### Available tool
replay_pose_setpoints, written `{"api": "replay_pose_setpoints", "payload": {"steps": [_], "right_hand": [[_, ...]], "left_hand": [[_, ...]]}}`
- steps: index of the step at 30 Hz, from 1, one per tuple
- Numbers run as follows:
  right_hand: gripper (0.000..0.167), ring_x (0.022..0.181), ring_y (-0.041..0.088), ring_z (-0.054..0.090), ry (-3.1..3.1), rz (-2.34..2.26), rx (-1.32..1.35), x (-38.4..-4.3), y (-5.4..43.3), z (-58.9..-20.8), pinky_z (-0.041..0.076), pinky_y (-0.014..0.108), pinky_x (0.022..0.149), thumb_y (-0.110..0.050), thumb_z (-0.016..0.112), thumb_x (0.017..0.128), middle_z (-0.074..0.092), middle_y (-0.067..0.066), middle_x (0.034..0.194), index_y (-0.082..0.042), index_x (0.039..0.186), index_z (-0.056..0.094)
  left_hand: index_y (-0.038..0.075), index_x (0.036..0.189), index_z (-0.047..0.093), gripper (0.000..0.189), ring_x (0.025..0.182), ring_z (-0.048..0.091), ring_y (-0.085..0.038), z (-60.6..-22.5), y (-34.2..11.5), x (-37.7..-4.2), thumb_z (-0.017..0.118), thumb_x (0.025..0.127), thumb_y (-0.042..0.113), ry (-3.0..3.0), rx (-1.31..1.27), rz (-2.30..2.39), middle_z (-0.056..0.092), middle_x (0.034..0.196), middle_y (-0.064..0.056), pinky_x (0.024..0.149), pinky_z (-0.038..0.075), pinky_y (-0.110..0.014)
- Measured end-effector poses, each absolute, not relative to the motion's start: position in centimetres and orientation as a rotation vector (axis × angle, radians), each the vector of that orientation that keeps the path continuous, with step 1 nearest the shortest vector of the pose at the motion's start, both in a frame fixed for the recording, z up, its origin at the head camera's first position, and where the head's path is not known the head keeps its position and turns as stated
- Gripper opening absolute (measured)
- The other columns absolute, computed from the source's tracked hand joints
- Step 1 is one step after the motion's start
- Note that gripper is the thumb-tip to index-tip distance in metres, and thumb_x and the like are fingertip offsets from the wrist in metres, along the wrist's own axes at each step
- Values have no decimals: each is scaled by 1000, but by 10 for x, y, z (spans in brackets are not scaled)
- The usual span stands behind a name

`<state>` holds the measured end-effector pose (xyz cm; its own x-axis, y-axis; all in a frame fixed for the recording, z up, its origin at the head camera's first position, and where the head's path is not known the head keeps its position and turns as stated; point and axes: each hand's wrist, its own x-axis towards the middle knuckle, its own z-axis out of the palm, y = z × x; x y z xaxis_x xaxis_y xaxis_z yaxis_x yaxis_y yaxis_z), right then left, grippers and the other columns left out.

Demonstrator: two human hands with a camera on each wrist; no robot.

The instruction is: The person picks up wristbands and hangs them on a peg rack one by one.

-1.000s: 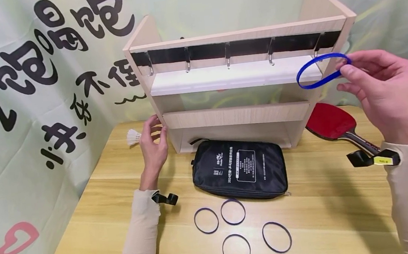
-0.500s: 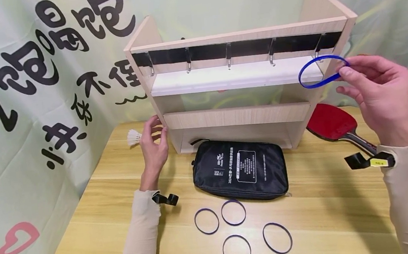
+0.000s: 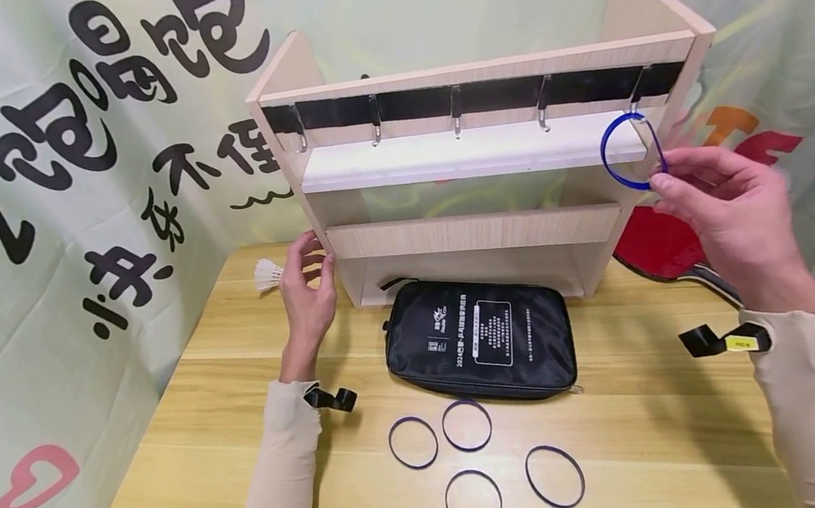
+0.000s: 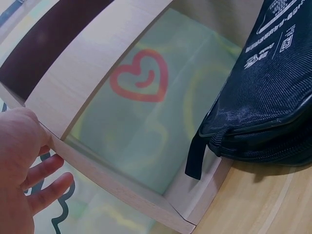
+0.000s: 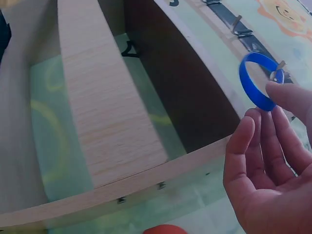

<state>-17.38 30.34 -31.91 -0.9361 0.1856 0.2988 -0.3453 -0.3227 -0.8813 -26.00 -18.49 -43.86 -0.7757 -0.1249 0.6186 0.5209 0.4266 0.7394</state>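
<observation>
My right hand (image 3: 740,229) pinches a blue silicone wristband (image 3: 610,166) between thumb and fingers, at the rightmost metal hook (image 3: 634,101) of the shelf. In the right wrist view a hook tip (image 5: 281,65) overlaps the upper part of the band (image 5: 251,87); whether the band rests on it I cannot tell. At the opposite end, my left hand (image 3: 306,295) holds the side edge of the small wooden shelf (image 3: 473,230), thumb at the front and fingers bent along the outer side. Several dark thin bands (image 3: 415,465) lie flat near the table's front.
A black zipped case (image 3: 477,338) leans at the shelf's foot on the wooden table (image 3: 247,440). A red table tennis paddle (image 3: 656,247) lies behind the right hand, a shuttlecock (image 3: 268,274) left of the shelf. Other hooks (image 3: 456,118) line the black strip.
My right hand has moved left and down, bringing the blue wristband to the rightmost hook and turning it more upright. The left hand stays on the shelf's side.
</observation>
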Motion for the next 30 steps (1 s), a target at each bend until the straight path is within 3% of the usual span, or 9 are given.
{"api": "replay_pose_setpoints", "payload": {"steps": [8, 11, 17, 30], "right_hand": [[30, 88, 13, 78, -1706, 2219, 249, -174, 295, -333, 65, 18, 78, 12, 72, 97, 84, 4, 110, 4, 126, 75], [30, 90, 12, 77, -1741, 2193, 211, -174, 292, -333, 64, 17, 78, 11, 74, 97, 83, 2, 111, 1, 124, 77], [33, 96, 12, 77, -1721, 2165, 217, -176, 287, -328, 64, 17, 79, 10, 75, 96, 82, 4, 117, 3, 128, 75], [45, 99, 12, 80, -1746, 2236, 218, -171, 289, -339, 65, 19, 81, 10, 70, 99, 79, 3, 120, -6, 141, 64]], "left_hand": [[3, 146, 62, 42, 107, 75, -38, -440, -184, -261, 68, 105, 3, -2081, -340, -1361, 74, 127, -22, 84, 60, -25], [3, 147, 61, 42, 108, 75, -38, -441, -184, -261, 68, 105, 2, -2088, -342, -1355, 73, 127, -23, 85, 62, -31], [2, 147, 60, 42, 108, 74, -40, -441, -185, -260, 67, 106, 3, -2083, -341, -1356, 72, 127, -24, 86, 63, -55], [3, 148, 60, 43, 108, 75, -38, -440, -185, -260, 68, 106, 4, -2084, -346, -1361, 73, 127, -23, 86, 62, -55]]}}
